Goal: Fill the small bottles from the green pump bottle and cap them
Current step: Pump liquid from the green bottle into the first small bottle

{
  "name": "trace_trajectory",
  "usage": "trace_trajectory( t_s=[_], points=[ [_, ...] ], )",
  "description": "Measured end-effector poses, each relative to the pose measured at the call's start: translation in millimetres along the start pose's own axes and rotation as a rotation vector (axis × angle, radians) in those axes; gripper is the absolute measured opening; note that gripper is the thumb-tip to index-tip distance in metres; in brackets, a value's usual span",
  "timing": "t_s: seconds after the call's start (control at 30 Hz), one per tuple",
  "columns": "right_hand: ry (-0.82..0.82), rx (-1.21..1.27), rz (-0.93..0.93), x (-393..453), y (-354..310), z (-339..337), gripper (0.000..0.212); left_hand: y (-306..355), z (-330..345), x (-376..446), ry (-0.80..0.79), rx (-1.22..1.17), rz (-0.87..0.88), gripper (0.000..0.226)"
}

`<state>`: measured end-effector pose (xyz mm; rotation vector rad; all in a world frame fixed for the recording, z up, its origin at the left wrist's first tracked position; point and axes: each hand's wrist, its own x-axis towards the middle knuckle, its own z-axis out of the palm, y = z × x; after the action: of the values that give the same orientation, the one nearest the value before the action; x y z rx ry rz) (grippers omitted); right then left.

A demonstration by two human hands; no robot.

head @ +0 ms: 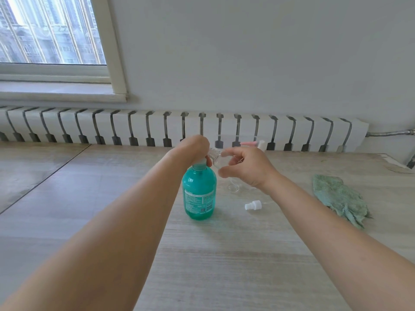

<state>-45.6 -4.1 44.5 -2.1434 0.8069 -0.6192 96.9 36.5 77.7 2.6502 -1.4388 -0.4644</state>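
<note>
Your left hand (195,146) sits curled over the pump head of the green pump bottle (199,192), covering it, while your right hand (244,168) pinches a small clear bottle (217,160) and holds it tilted at the pump's spout; the filling step appears to be in hand. To do it well, keep the small bottle's mouth right under the spout before you press; push the pump down slowly and straight, so the green bottle stays upright on the table (224,254); let each stroke finish draining before the next; stop short of the neck so the cap can go on without overflow. The green bottle stands directly under your left hand; the small bottle is in the gap between both hands, just right of the pump; its likely white cap (253,206) lies on the table near your right forearm, beside the green bottle; a green cloth (339,197) lies further right, handy for drips.
</note>
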Motion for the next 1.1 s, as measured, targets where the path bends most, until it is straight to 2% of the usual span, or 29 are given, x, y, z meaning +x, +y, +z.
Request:
trace_trajectory(
  t_s=[0.1,0.2,0.47,0.73,0.83,0.93,1.1],
  points=[
    [0.0,0.003,0.001,0,-2,0,0.05,-4,0,2,-0.025,-0.295,-0.073,0.025],
    [0.014,0.016,0.003,1,-4,-1,0.05,-9,-7,-4,-0.013,-0.541,-0.141,0.042],
    [0.013,0.012,0.0,2,-3,0,0.049,-5,-4,0,-0.05,-0.535,-0.214,0.036],
    [-0.019,0.013,0.026,3,0,-1,0.046,-1,2,7,-0.059,-0.428,-0.211,0.035],
    [-0.022,0.034,0.04,0,0,-1,0.047,-5,3,5,-0.061,-0.461,-0.196,0.034],
    [-0.021,0.069,0.06,-2,0,-1,0.048,-10,-2,-1,-0.06,-0.545,-0.187,0.046],
    [-0.017,0.11,0.06,-1,-5,-3,0.048,-7,-12,-5,-0.055,-0.48,-0.195,0.052]
  ],
)
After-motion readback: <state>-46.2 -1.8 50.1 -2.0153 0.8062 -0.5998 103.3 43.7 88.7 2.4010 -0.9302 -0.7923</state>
